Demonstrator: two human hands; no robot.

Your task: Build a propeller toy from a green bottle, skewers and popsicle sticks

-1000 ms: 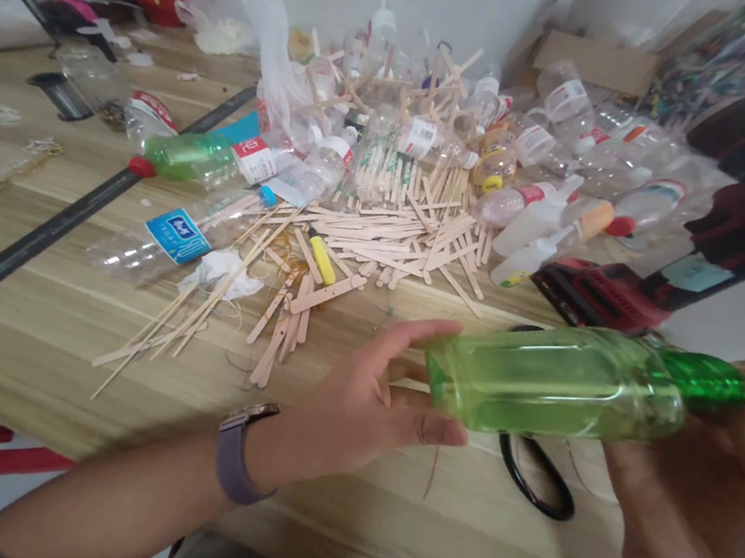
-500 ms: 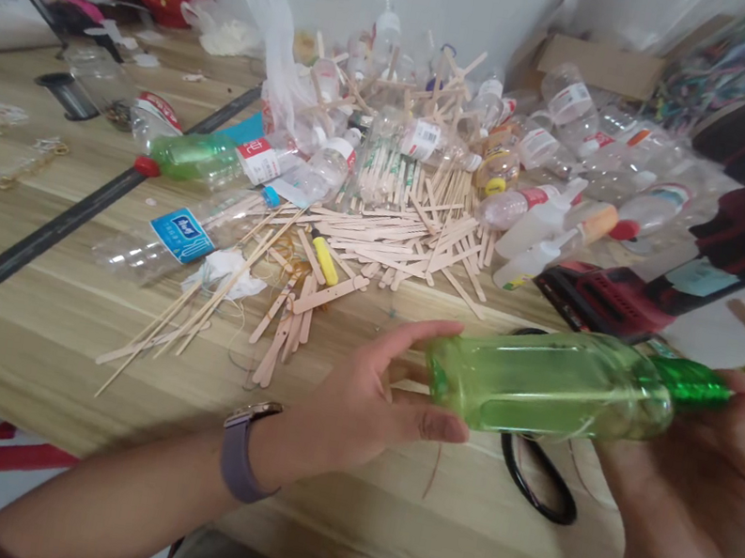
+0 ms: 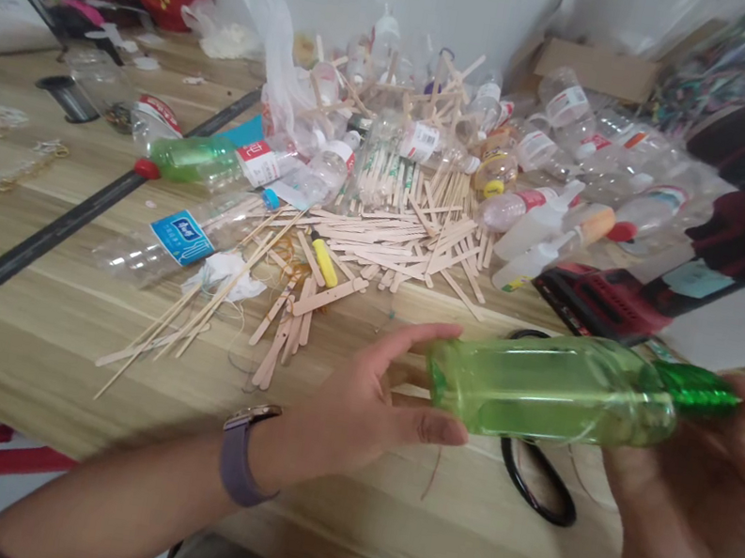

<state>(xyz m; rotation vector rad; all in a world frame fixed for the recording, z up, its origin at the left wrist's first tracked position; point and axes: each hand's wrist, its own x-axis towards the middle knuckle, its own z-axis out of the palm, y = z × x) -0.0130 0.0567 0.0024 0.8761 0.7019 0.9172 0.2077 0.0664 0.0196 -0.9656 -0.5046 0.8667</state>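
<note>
A green transparent plastic bottle lies sideways in the air above the table, between both hands. My left hand, with a watch on its wrist, grips the bottle's left end between thumb and fingers. At the right edge, my right hand holds the narrower, darker green end; part of its grip is hidden. Behind the bottle, black scissor-like handles rest on the wooden table.
Wooden craft sticks and clear bottles are heaped at the middle back. A red and black power tool stands at right. A black strip crosses the left side. Thin skewers lie left of my left hand.
The green bottle and my right hand have shifted very slightly to the right. My left hand keeps its grip and has hardly moved.
</note>
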